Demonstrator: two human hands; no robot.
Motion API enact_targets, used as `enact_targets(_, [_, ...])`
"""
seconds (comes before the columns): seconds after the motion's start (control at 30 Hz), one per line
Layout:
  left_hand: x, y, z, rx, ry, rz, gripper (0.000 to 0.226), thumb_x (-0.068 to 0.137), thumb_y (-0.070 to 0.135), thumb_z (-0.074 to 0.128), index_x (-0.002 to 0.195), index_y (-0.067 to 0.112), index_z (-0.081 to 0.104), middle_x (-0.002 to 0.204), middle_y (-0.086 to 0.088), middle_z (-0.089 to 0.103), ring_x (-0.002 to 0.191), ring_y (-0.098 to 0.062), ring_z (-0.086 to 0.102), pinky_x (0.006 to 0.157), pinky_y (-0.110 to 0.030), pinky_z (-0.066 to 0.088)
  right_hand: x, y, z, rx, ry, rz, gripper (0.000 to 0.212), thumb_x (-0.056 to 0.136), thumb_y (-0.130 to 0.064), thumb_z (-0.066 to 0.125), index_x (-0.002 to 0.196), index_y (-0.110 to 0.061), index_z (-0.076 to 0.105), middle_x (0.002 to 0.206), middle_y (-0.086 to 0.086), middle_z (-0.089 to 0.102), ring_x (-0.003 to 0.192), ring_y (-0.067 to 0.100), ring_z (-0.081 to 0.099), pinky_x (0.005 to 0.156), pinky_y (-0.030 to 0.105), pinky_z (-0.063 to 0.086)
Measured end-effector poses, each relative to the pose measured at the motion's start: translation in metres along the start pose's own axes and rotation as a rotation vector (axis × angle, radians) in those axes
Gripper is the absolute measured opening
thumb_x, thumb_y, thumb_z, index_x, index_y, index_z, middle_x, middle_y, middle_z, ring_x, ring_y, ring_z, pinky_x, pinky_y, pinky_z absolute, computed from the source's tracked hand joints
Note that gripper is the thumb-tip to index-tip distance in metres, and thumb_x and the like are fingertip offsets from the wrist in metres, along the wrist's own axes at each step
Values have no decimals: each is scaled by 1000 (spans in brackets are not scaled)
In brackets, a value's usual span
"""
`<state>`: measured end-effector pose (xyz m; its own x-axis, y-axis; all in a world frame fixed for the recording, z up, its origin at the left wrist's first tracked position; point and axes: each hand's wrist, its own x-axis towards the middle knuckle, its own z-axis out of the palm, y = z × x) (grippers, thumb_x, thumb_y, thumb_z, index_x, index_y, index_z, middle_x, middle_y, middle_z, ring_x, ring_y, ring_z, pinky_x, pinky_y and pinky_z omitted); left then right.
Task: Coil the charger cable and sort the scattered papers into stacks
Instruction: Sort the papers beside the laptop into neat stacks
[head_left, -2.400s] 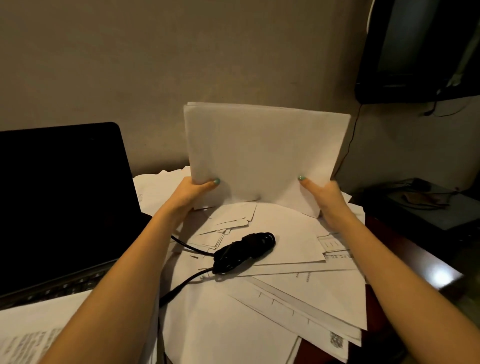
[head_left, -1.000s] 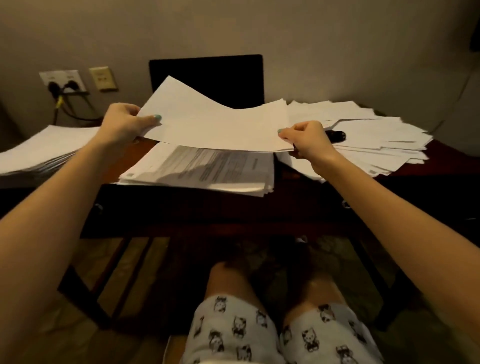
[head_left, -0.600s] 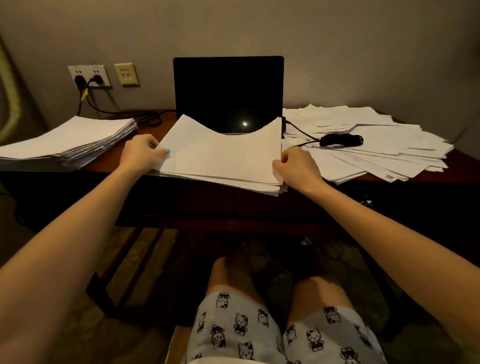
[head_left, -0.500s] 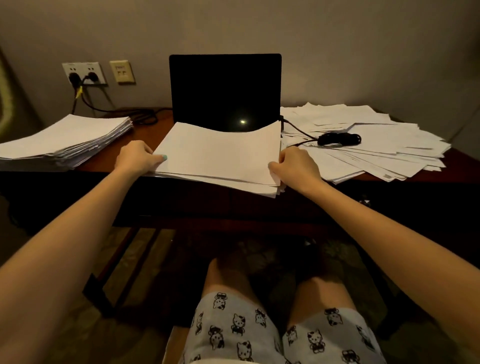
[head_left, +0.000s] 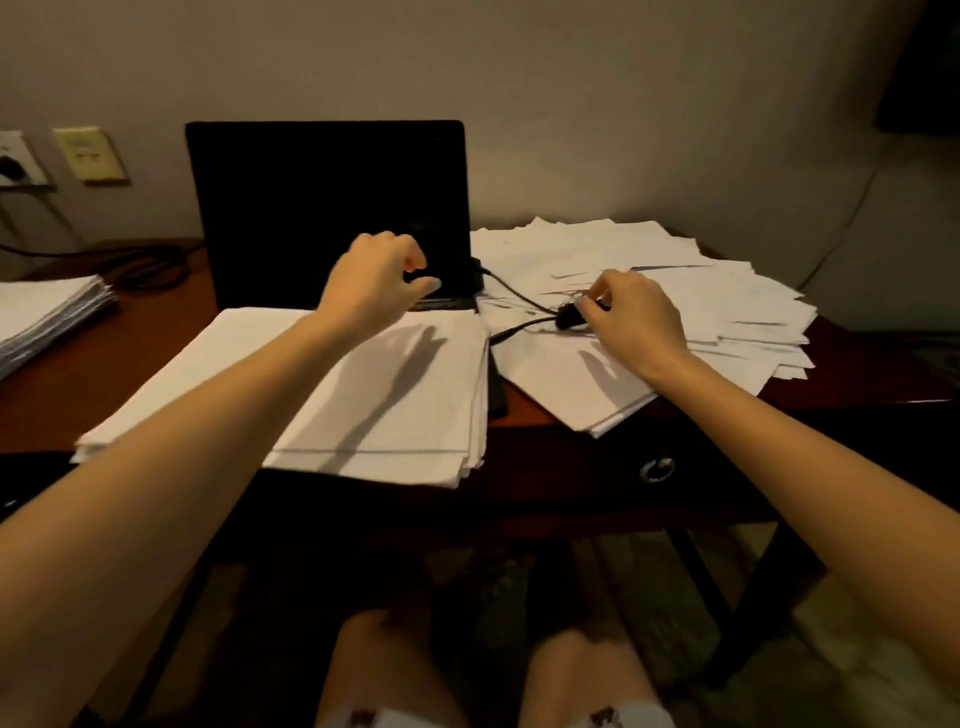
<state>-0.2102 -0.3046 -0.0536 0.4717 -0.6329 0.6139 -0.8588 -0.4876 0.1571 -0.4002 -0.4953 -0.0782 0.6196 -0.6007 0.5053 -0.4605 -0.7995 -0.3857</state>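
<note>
A squared stack of white papers (head_left: 395, 415) lies on the desk in front of the laptop. To its right spreads a loose heap of scattered papers (head_left: 727, 301). On that heap lies the black coiled charger cable (head_left: 569, 318), its lead running left to the laptop's side. My right hand (head_left: 636, 317) covers the coil, its fingers curled round it. My left hand (head_left: 376, 283) hovers above the stack's far edge, fingers loosely curled and holding nothing.
An open laptop (head_left: 332, 208) with a dark screen stands at the back. Another paper stack (head_left: 47, 312) lies at the far left. Wall sockets (head_left: 15, 161) with cables sit at the back left. The desk's front edge has a drawer ring pull (head_left: 657, 469).
Both hands have let go of the papers, which now lie flat on the middle stack. My right hand moved right onto the cable coil; my left lifted toward the laptop.
</note>
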Motion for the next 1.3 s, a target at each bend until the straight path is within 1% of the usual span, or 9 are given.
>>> enact_targets(0.2, [87, 53, 66, -30, -137, 2, 31, 92, 34, 62, 110, 9, 63, 112, -9, 64, 102, -27, 57, 83, -36, 45, 52, 84, -1, 20, 37, 211, 23, 94, -15, 47, 92, -2, 66, 97, 15, 66, 88, 33, 59, 76, 42, 51])
enact_targets(0.33, [121, 70, 110, -121, -338, -137, 42, 95, 39, 56, 111, 1, 62, 110, -16, 66, 108, -34, 57, 83, -37, 44, 87, 134, 11, 55, 2, 343, 28, 95, -27, 48, 70, -14, 52, 78, 9, 57, 78, 32, 53, 65, 34, 40])
enact_targets(0.43, [137, 77, 138, -75, -423, -250, 44, 97, 43, 50, 89, -1, 55, 96, -20, 61, 102, -39, 58, 72, -38, 40, 110, 160, 30, -3, -12, 429, 41, 94, -39, 47, 59, -19, 41, 72, 8, 53, 78, 36, 53, 64, 36, 37])
enact_targets(0.63, [178, 80, 179, -259, -471, -444, 60, 89, 55, 57, 105, -3, 55, 112, -19, 59, 103, -37, 57, 75, -37, 42, 159, 184, 51, -102, -83, 524, 56, 95, -58, 37, 107, -13, 68, 119, 16, 57, 114, 36, 45, 92, 42, 37])
enact_targets(0.8, [188, 79, 208, -410, -426, -629, 63, 78, 44, 75, 113, -2, 51, 110, -16, 60, 100, -35, 58, 74, -37, 43, 186, 194, 61, -85, -103, 567, 58, 89, -67, 41, 106, -19, 69, 122, 11, 55, 119, 33, 42, 97, 42, 36])
enact_targets(0.97, [189, 85, 212, -503, -450, -508, 37, 81, 31, 76, 91, 9, 49, 100, -8, 53, 91, -28, 51, 86, -37, 45, 202, 195, 71, 400, 160, 634, 19, 78, -30, 64, 62, -21, 60, 71, 2, 56, 81, 28, 52, 71, 35, 41])
enact_targets(1.03, [189, 85, 207, -561, -459, -453, 49, 79, 36, 78, 109, 7, 51, 104, -3, 57, 95, -24, 54, 89, -38, 47, 201, 196, 66, 553, 248, 645, 14, 86, -11, 58, 72, -13, 56, 66, 2, 51, 67, 21, 48, 59, 29, 38])
enact_targets(1.13, [186, 84, 200, -579, -525, -309, 82, 74, 46, 78, 136, 11, 37, 125, 0, 58, 113, -23, 55, 98, -41, 45, 195, 208, 50, 589, 441, 666, 12, 95, -5, 44, 84, -10, 45, 75, 3, 48, 71, 19, 45, 66, 28, 37])
enact_targets(1.3, [182, 91, 179, -365, -934, 49, 86, 78, 58, 67, 148, 33, 25, 157, 3, 23, 141, -22, 28, 116, -41, 25, 179, 238, 25, 598, 624, 773, 11, 99, -6, 39, 88, -10, 39, 71, -1, 36, 77, 19, 39, 61, 26, 33])
